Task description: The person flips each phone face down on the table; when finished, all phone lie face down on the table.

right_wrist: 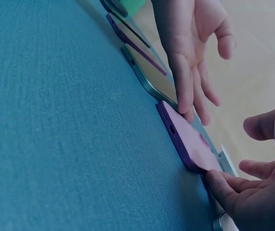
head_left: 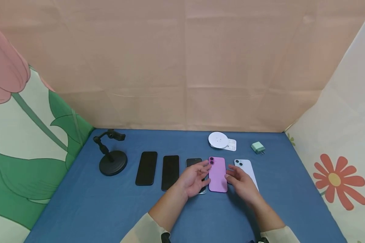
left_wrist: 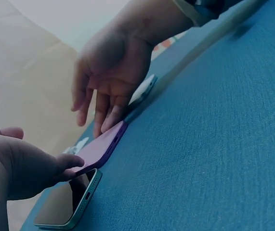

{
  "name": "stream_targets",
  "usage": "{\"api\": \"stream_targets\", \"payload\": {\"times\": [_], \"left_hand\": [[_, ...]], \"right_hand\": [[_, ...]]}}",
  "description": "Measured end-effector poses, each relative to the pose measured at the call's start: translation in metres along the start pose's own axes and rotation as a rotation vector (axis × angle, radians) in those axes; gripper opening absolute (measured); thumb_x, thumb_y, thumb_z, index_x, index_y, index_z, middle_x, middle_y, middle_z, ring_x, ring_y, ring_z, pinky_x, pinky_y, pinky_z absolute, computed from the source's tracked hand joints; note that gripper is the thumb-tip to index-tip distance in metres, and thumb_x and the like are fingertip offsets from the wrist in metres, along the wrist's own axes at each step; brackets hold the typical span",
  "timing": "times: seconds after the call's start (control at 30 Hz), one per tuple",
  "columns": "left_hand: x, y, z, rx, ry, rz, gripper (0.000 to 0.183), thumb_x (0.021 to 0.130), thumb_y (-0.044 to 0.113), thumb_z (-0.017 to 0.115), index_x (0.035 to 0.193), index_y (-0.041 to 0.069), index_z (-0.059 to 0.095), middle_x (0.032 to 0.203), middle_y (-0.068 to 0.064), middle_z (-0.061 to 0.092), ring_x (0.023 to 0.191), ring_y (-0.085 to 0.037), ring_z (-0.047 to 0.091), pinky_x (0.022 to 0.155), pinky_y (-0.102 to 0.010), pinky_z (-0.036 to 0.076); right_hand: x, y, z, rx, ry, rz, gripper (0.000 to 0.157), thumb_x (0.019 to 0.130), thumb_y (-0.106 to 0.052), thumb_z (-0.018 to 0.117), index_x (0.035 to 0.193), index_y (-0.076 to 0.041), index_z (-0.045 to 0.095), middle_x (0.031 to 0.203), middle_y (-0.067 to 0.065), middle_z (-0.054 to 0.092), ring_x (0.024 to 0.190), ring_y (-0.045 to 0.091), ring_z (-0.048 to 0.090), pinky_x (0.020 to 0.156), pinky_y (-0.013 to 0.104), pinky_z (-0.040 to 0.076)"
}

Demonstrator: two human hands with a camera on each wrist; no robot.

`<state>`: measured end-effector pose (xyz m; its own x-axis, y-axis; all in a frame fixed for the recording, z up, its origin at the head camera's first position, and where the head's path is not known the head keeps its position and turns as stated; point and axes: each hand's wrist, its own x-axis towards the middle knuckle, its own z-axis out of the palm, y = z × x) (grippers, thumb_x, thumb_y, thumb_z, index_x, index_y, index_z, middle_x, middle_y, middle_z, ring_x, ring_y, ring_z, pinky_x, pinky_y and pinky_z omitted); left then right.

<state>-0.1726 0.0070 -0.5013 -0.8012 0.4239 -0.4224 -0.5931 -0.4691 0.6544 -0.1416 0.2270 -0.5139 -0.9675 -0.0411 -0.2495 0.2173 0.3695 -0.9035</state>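
A pink phone [head_left: 218,177] lies back side up on the blue cloth, its camera at the upper left corner. From the left, my left hand [head_left: 194,179] is at its edge, palm turned inward and fingers loosely extended. At the opposite edge, the fingertips of my right hand [head_left: 241,184] touch or nearly touch the phone. The right wrist view shows the right fingers [right_wrist: 219,185] by the phone's lower corner. Beneath my left hand is a dark-screened phone [head_left: 193,162] with a pale green frame, partly hidden. A white phone [head_left: 246,167] lies partly behind my right hand.
Two black phones [head_left: 146,168] lie farther left, near a black stand [head_left: 113,163] with a round base and jointed arm. Behind the pink phone are a white round charging pad [head_left: 218,140] and, to its right, a green charger plug [head_left: 257,147]. Fabric walls border the table.
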Motion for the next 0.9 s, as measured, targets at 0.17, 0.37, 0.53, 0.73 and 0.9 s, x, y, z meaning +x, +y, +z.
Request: {"api": "stream_targets", "payload": {"times": [0.17,0.37,0.53,0.73,0.9], "left_hand": [[0.001,0.0,-0.001,-0.017,-0.015,-0.001,0.069,0.094,0.006,0.049,0.161,0.003,0.034,0.167,-0.017,0.032,0.157,-0.036,0.017,0.123,-0.062,0.019],[-0.001,0.0,-0.002,-0.026,-0.024,0.0,0.067,0.096,0.007,0.049,0.161,0.003,0.034,0.167,-0.017,0.031,0.157,-0.037,0.018,0.123,-0.061,0.021],[-0.002,0.002,-0.005,-0.021,-0.03,0.002,0.066,0.097,0.007,0.047,0.161,0.002,0.032,0.167,-0.018,0.03,0.157,-0.036,0.021,0.124,-0.057,0.02],[-0.002,0.004,-0.008,-0.027,-0.037,0.009,0.065,0.099,0.007,0.046,0.161,0.002,0.031,0.167,-0.018,0.03,0.156,-0.035,0.023,0.125,-0.054,0.019],[-0.004,0.006,-0.011,-0.022,-0.029,0.021,0.065,0.099,0.008,0.047,0.162,0.002,0.031,0.167,-0.018,0.03,0.156,-0.035,0.025,0.125,-0.053,0.022]], "right_hand": [[0.002,-0.001,-0.001,0.002,-0.003,0.003,0.058,0.105,-0.026,0.059,0.157,-0.006,0.04,0.15,0.023,0.053,0.135,0.038,0.055,0.11,0.055,0.045],[0.004,-0.002,-0.001,-0.002,0.0,0.001,0.058,0.106,-0.025,0.059,0.157,-0.006,0.04,0.15,0.022,0.053,0.135,0.038,0.055,0.111,0.056,0.044],[0.004,-0.002,-0.001,-0.005,-0.003,0.004,0.059,0.105,-0.026,0.059,0.157,-0.007,0.039,0.152,0.021,0.052,0.137,0.038,0.053,0.111,0.056,0.044],[0.003,-0.001,0.0,-0.029,0.013,-0.016,0.058,0.105,-0.029,0.06,0.156,-0.008,0.041,0.155,0.017,0.049,0.138,0.037,0.051,0.112,0.056,0.043],[0.003,-0.002,0.005,-0.043,0.044,-0.026,0.056,0.105,-0.03,0.06,0.155,-0.01,0.045,0.152,0.014,0.052,0.128,0.031,0.056,0.108,0.052,0.048]]}}
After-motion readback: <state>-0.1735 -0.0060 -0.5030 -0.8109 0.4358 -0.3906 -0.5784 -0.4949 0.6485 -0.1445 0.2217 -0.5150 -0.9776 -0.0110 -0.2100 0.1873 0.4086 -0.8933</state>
